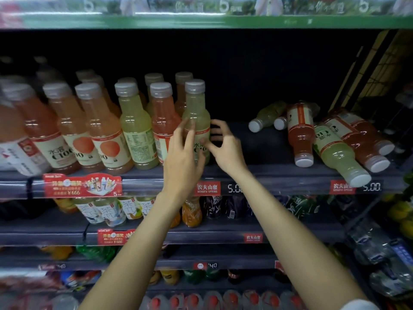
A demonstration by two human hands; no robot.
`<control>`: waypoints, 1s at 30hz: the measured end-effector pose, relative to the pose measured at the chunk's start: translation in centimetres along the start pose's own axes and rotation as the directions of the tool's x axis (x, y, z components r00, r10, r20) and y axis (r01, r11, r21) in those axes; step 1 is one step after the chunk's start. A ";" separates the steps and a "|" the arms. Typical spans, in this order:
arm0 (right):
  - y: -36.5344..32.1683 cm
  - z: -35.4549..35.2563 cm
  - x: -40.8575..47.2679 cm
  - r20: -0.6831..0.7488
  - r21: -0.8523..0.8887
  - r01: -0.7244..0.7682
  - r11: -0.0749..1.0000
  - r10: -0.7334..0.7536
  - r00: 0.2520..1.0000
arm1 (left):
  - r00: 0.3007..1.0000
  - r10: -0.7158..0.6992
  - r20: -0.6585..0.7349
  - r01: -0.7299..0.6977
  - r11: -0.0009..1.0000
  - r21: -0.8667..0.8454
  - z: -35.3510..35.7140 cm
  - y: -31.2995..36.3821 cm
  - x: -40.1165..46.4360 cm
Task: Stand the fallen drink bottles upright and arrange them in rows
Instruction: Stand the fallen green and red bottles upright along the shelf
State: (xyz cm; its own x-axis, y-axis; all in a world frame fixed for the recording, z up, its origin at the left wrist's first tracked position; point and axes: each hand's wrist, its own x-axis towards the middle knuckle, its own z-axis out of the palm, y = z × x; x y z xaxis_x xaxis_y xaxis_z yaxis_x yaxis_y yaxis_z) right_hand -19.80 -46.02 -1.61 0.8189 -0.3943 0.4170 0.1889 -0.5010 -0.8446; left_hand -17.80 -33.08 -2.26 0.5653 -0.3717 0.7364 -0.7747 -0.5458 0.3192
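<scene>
As left hand (182, 159) is laid with grip apart, straight fingers on front of yellow bottle (196, 108), right hand (225, 148) is curled just beside it, thumb at label; clamped or not cannot be told. Bottle is stood upright on shelf (257, 151), at right end of bottle row (100, 130). Fallen bottles (335, 148) are seen well apart, rightward.

Light comes from above and in front: the upright translucent plastic juice bottles with grey caps (134, 121) and the 2 bare forearms (138, 238) are bright, while the rear of the dark grey shelf (268, 148) drops into near-black shadow. Small glare spots sit on the pale yellow-green bottle (196, 108). The left edge and bottom corners smear, perhaps from motion. The wide lens bows the green header strip (201, 21).
</scene>
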 end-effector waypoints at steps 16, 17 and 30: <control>6.1 -11.3 3.5 0.401 -0.889 0.436 0.144 -0.218 0.890 | 0.999 0.051 0.011 -0.052 0.988 0.148 2.5 -0.1 -0.1; 6.5 -11.6 4.3 0.433 -0.894 0.447 0.031 -0.200 0.879 | 0.998 0.056 -0.002 -0.055 0.986 0.159 2.7 -0.3 0.0; 6.5 -11.0 6.8 0.473 -0.876 0.472 -0.101 0.016 0.881 | 0.995 0.057 -0.077 -0.055 0.998 0.036 2.3 0.7 0.1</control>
State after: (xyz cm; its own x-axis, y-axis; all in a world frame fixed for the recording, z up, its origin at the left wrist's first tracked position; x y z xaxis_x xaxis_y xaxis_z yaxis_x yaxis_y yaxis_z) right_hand -18.98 -60.49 -0.59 0.9807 0.0094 0.1953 -0.1069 -0.8104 0.5760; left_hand -17.68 -35.27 -3.36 0.4967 -0.3437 0.7969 -0.7938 -0.5512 0.2570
